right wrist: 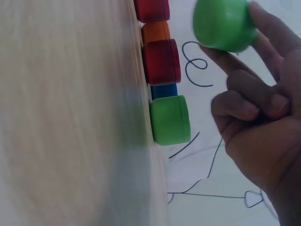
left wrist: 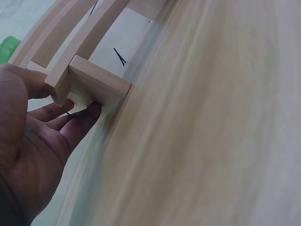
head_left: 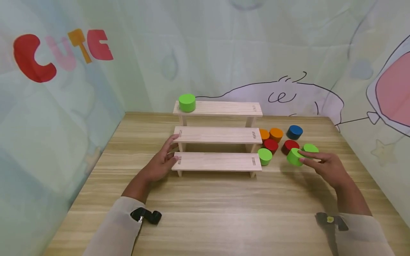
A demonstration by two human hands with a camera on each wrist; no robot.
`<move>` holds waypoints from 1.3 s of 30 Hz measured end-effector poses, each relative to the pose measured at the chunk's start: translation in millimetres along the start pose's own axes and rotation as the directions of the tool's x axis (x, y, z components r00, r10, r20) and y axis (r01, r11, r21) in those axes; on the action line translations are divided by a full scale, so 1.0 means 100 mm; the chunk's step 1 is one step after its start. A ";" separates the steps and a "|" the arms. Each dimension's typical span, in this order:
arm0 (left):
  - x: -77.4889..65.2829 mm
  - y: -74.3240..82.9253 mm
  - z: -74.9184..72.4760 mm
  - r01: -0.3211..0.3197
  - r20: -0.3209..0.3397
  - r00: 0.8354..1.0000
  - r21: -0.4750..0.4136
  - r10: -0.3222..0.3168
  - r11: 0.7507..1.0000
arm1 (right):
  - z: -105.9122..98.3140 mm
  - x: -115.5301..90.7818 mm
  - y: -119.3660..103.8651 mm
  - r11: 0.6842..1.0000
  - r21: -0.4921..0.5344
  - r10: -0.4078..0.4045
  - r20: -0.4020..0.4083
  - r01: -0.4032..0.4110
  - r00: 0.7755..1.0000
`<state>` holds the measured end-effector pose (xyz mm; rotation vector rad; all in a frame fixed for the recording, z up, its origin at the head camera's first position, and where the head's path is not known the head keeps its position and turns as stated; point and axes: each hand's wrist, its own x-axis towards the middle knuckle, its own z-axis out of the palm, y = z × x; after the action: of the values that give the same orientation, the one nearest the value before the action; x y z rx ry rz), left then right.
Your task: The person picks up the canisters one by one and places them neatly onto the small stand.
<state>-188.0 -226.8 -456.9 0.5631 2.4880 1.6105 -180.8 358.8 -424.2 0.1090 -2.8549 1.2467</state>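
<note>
A three-tier wooden step stand (head_left: pixel 217 161) is on the table, with a green round block (head_left: pixel 187 102) at the left end of its top tier. My left hand (head_left: pixel 160 161) grips the stand's left end; in the left wrist view, bent fingers (left wrist: pixel 84 120) lie against the side support and the thumb is at the step's end. To the right of the stand, my right hand (head_left: pixel 330 169) pinches another green round block (head_left: pixel 294 157) between thumb and fingers. That block is raised off the table in the right wrist view, above a green block (right wrist: pixel 170 121) standing there.
Beside the stand's right end stand a green block (head_left: pixel 264 156), red blocks (head_left: pixel 271 146) (head_left: pixel 290 147), orange blocks (head_left: pixel 276 134) (head_left: pixel 264 134) and a blue block (head_left: pixel 294 132). A printed cloth backdrop (head_left: pixel 192 53) hangs behind the wood-grain table (head_left: pixel 217 217).
</note>
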 end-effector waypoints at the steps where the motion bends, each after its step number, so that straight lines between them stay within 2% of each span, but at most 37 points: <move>1: 0.00 0.00 0.00 -0.004 0.001 1.000 0.000 0.004 1.000 | 0.00 -0.01 -0.01 1.000 0.009 -0.005 -0.031 0.005 1.000; 4: 0.01 0.00 0.01 -0.011 0.005 1.000 -0.004 0.012 1.000 | 0.01 -0.03 -0.05 0.998 0.053 -0.025 -0.123 0.031 0.992; 7: 0.01 0.00 0.00 -0.001 0.000 1.000 0.002 0.001 1.000 | 0.07 -0.03 -0.12 0.986 0.131 -0.073 -0.247 0.108 0.966; 11: -0.01 0.01 -0.01 0.014 -0.016 1.000 0.001 -0.014 1.000 | 0.16 0.00 -0.27 0.951 0.189 -0.147 -0.415 0.243 0.898; 15: -0.02 0.01 -0.01 0.005 -0.017 1.000 -0.004 -0.005 1.000 | 0.23 0.03 -0.41 0.932 0.159 -0.203 -0.516 0.326 0.832; 17: -0.03 0.01 -0.01 -0.001 -0.016 1.000 -0.004 0.001 1.000 | 0.25 0.04 -0.46 0.928 0.135 -0.229 -0.531 0.348 0.816; 20: -0.02 0.00 -0.01 -0.012 -0.014 1.000 -0.006 0.012 1.000 | 0.26 0.04 -0.52 0.926 0.098 -0.262 -0.526 0.364 0.809; 24: -0.01 0.00 0.00 -0.021 -0.011 1.000 -0.001 0.021 1.000 | 0.24 0.06 -0.61 0.938 0.032 -0.277 -0.532 0.345 0.800; 27: 0.00 -0.01 0.00 -0.015 -0.011 1.000 -0.004 0.015 1.000 | 0.21 0.11 -0.71 0.935 0.000 -0.300 -0.539 0.356 0.787; 30: -0.01 -0.01 0.00 -0.004 -0.018 1.000 -0.004 0.004 1.000 | 0.19 0.18 -0.83 0.909 -0.040 -0.372 -0.528 0.416 0.763; 35: -0.02 -0.01 -0.01 0.008 -0.014 1.000 0.003 -0.008 1.000 | 0.20 0.30 -1.01 0.845 -0.136 -0.512 -0.484 0.517 0.710; 37: -0.01 0.00 -0.01 0.010 -0.008 1.000 0.007 -0.010 1.000 | 0.22 0.34 -1.08 0.826 -0.157 -0.546 -0.461 0.541 0.699; 39: -0.01 0.00 -0.02 0.013 -0.009 1.000 0.015 -0.013 1.000 | 0.25 0.40 -1.15 0.819 -0.154 -0.557 -0.444 0.553 0.702</move>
<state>-187.6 -229.0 -455.7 0.5412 2.5069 1.5940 -211.6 260.0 -355.2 0.5449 -2.1541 0.9551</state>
